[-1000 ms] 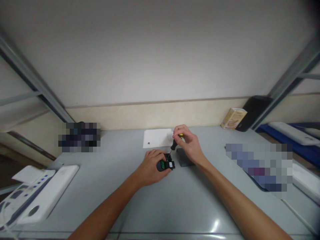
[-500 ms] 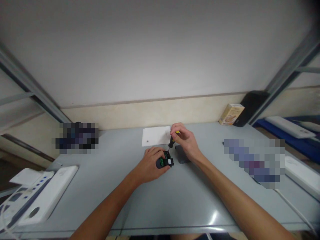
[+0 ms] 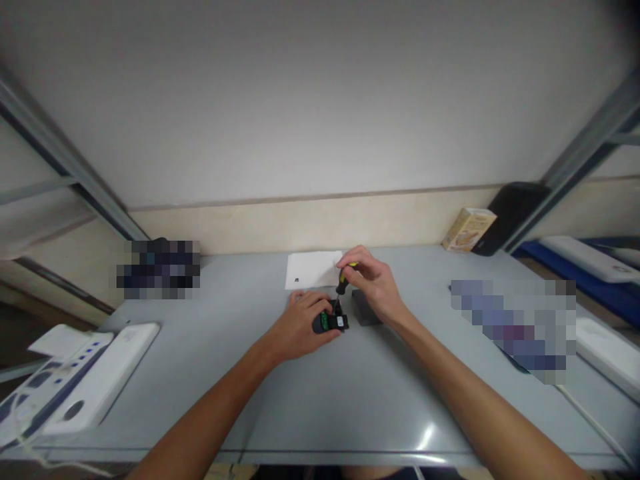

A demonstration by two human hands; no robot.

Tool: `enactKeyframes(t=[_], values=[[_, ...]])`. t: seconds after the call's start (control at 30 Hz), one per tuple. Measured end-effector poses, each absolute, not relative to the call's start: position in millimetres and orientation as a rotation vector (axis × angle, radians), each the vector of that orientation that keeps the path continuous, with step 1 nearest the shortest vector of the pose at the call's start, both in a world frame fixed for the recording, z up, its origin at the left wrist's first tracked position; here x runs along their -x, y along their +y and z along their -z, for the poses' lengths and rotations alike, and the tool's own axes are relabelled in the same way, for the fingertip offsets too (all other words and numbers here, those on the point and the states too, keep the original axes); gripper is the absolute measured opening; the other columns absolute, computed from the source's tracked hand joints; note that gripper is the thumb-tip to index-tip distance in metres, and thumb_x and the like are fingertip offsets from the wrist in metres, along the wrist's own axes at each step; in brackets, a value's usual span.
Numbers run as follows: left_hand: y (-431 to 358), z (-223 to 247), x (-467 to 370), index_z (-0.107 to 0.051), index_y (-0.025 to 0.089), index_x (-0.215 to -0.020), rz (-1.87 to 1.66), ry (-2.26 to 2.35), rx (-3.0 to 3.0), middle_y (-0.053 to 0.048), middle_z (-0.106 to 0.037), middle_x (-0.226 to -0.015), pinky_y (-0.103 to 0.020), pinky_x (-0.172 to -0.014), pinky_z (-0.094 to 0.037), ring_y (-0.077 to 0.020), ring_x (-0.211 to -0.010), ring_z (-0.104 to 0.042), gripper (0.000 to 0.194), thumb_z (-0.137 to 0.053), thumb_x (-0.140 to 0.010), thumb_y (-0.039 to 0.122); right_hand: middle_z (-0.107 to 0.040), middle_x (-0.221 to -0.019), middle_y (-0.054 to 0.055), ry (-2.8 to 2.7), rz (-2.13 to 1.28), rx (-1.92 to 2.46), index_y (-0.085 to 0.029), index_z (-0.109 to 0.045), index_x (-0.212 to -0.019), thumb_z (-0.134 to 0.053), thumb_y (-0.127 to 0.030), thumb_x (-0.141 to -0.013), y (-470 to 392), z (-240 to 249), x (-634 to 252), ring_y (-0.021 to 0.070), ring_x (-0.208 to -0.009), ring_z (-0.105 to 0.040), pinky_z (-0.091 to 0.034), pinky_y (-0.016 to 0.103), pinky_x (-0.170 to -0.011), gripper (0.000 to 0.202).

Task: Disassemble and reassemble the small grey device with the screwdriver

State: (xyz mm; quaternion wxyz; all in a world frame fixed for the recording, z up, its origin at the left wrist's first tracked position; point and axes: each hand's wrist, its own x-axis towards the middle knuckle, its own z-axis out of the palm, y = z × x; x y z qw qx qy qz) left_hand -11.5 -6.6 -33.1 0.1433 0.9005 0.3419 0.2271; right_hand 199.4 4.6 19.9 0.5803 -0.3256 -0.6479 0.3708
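Observation:
A small black device (image 3: 336, 321) with a green circuit board showing and a white label lies near the table's middle. My left hand (image 3: 303, 327) is closed round its left side. In my right hand (image 3: 373, 280) is a black and yellow screwdriver (image 3: 342, 283), held by the fingers with its shaft pointing down; the tip meets the inside of the device, though the exact contact is too small to tell. Partly beneath my right hand lies a dark grey flat piece (image 3: 365, 312). Behind the device is a white sheet of paper (image 3: 313, 269) with tiny dark bits on it.
A grey table (image 3: 280, 413) spans the view. White power strips (image 3: 107, 377) lie at the left. At the back right, a yellow box (image 3: 469, 230) leans near a black case (image 3: 513, 217). Blurred items are at both sides, and a white cable (image 3: 590, 420) runs at the right.
The camera view has shifted slightly. My hands, the screwdriver and the device keep nearly the same positions relative to each other.

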Motion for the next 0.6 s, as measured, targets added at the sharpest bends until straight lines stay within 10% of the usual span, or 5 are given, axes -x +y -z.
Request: enactKeyframes(t=[0.6], values=[[-6.3,36.6,10.4,-0.055,0.023,-0.092,-0.684,1.008,-2.462,-0.005,-0.066,-0.127,-0.044,-0.104,-0.035,-0.027,-0.121,-0.059,0.032,-0.082,-0.081,0.038,-0.069,-0.108,0.007,-1.575,-0.977,0.787,-0.024,-0.07,-0.108,-0.047,-0.048,-0.102,8.6,-22.3,-207.3,0.0248,-0.108,-0.061,-0.045,0.04,-0.098,0.034]])
